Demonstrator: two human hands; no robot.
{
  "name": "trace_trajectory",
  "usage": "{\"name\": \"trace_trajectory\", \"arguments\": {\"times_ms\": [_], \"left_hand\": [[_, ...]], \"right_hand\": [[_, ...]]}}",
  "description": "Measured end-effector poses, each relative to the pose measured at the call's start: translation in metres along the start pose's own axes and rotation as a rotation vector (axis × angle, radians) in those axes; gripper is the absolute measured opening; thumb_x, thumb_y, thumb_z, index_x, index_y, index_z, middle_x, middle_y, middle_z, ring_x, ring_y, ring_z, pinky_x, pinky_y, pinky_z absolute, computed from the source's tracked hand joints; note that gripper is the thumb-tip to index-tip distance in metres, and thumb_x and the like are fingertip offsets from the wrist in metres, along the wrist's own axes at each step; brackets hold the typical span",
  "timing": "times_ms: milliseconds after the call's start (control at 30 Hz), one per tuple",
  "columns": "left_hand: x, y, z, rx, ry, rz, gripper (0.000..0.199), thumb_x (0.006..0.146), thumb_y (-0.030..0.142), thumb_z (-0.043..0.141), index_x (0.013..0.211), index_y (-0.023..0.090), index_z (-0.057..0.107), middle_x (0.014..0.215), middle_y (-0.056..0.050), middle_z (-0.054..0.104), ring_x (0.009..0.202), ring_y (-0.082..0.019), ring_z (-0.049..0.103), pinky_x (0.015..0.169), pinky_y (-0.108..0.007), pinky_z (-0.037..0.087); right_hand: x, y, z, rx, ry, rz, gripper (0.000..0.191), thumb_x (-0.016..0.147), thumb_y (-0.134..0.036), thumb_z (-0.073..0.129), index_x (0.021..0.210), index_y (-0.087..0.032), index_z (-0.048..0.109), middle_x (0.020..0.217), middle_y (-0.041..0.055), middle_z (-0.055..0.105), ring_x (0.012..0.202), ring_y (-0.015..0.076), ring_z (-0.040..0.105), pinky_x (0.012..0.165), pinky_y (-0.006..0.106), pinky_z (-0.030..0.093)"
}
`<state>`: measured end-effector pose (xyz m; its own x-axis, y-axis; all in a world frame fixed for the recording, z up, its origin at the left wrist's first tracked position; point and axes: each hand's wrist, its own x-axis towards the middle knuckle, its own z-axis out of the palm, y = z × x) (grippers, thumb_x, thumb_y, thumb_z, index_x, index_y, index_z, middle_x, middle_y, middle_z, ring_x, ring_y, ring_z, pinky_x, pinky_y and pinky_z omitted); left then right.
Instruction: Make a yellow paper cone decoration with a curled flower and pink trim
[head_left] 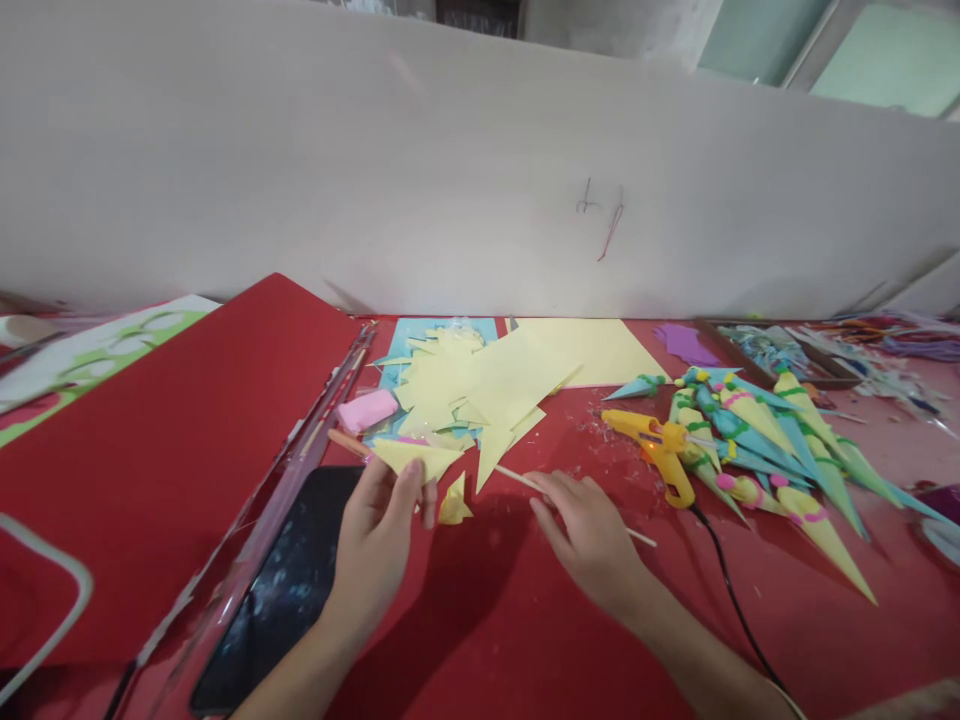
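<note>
My left hand [384, 525] pinches a folded piece of yellow paper [431, 460], thumb on top and fingers beneath it. My right hand [589, 535] has its fingers closed on a thin pale stick [517, 478], whose two ends stick out on either side of the hand. Between the hands lies a small crumpled yellow paper piece [454, 502]. Just beyond them is a heap of cut yellow paper pieces [442, 385]. A pink block [367, 410] rests near the left hand's fingertips.
A yellow glue gun [660, 450] with a black cord lies to the right, beside a pile of yellow and blue paper cones [765, 420]. A dark phone [292, 590] lies under my left forearm. A red board [187, 450] stands left; a tray [787, 355] sits far right.
</note>
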<state>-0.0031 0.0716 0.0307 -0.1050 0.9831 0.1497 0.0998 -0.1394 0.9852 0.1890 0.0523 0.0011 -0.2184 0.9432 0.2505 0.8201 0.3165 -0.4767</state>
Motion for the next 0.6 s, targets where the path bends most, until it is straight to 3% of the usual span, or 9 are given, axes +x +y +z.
{"name": "trace_trajectory", "arguments": {"times_ms": [167,367,600], "left_hand": [[0.002,-0.002,-0.005,-0.111,0.004,0.000,0.013,0.083,0.030,0.045,0.072,0.022,0.048,0.057,0.007,0.050,0.046,-0.008,0.048,0.053,-0.021,0.044],[0.001,0.003,0.000,0.041,-0.049,-0.042,0.022,0.080,0.031,0.047,0.062,0.019,0.048,0.053,0.005,0.051,0.051,-0.010,0.053,0.054,-0.022,0.045],[-0.003,-0.007,0.005,0.145,-0.306,-0.088,0.022,0.083,0.033,0.043,0.066,0.019,0.045,0.053,0.005,0.053,0.045,-0.010,0.052,0.049,-0.023,0.044]], "right_hand": [[0.001,0.002,0.005,-0.107,-0.029,-0.046,0.025,0.090,-0.021,0.034,0.092,-0.018,0.059,0.079,0.0046,0.061,0.073,0.0182,0.055,0.066,0.029,0.036],[0.001,0.004,0.006,-0.071,-0.096,-0.042,0.024,0.089,-0.020,0.035,0.081,-0.018,0.058,0.075,0.0042,0.059,0.071,0.0173,0.052,0.064,0.027,0.036],[0.000,0.005,0.000,0.099,0.090,-0.102,0.022,0.088,-0.019,0.037,0.090,-0.019,0.059,0.076,0.0033,0.060,0.071,0.0159,0.052,0.068,0.029,0.035]]}}
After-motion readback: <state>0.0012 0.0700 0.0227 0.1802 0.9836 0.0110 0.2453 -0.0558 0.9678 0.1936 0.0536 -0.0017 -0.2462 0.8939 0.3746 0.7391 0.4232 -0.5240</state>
